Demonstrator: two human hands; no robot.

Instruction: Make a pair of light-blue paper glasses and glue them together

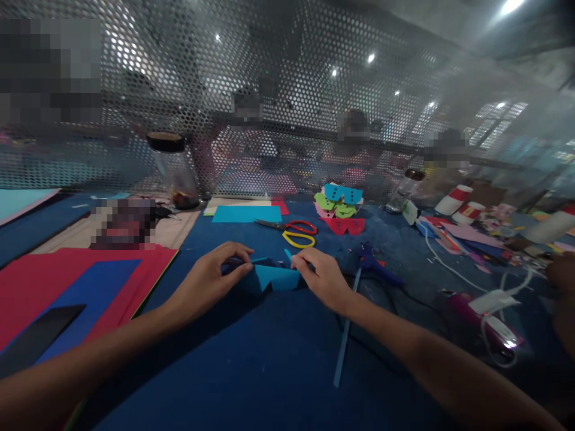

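Hands came to 2: left hand [224, 263], right hand [322, 276]. Blue cutout [276, 278] between them: 1. There was 1 pair of scissors [286, 227], 1 glue gun [377, 266], 1 thin strip [344, 347], 1 purple device [498, 330]. Jars [174, 173] numbered 2; red-and-white bottles [468, 214] 3, one cut off at the view's edge. Mask pile [344, 194] had at least 4 pieces, overlap hid the exact number. Black strip [47, 329] was 1, wide blue strip [96, 290] 1. Scraps [476, 235] were too jumbled to count.

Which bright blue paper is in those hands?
The notched piece between left hand and right hand; neither touches the blue rectangle or the dotted blue cut-out.
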